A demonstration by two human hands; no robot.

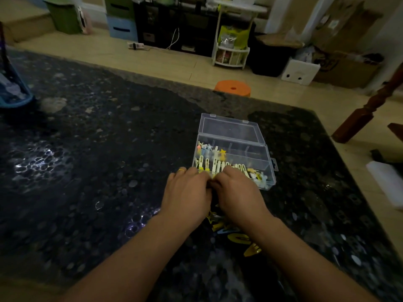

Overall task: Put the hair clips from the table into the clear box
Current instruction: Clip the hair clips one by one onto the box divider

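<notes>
Open clear box (257, 159) — yellow hair clips (214, 165) inside

We note clear box (234, 153) on table (87, 171) just beyond both hands, lid open behind it; loose hair clips (231, 232) between wrists, nearer us; stool (233, 88) far beyond.

The fingers (197, 174) of the left hand (187, 192) and those of the right hand (236, 192) curl downward at the near edge of the clear box (234, 152), so their tips are hidden and whether they pinch anything cannot be told. The hands cover the box's corner at 7 o'clock. The hair clips (218, 165) inside are too small and dim to count or sort by shape. Loose yellow clips (234, 237) on the surface (87, 171) lie partly under the right wrist, blurred. Both forearms are cut off by the bottom edge. At 9 o'clock a blue container (13, 92) runs off the left edge.
</notes>
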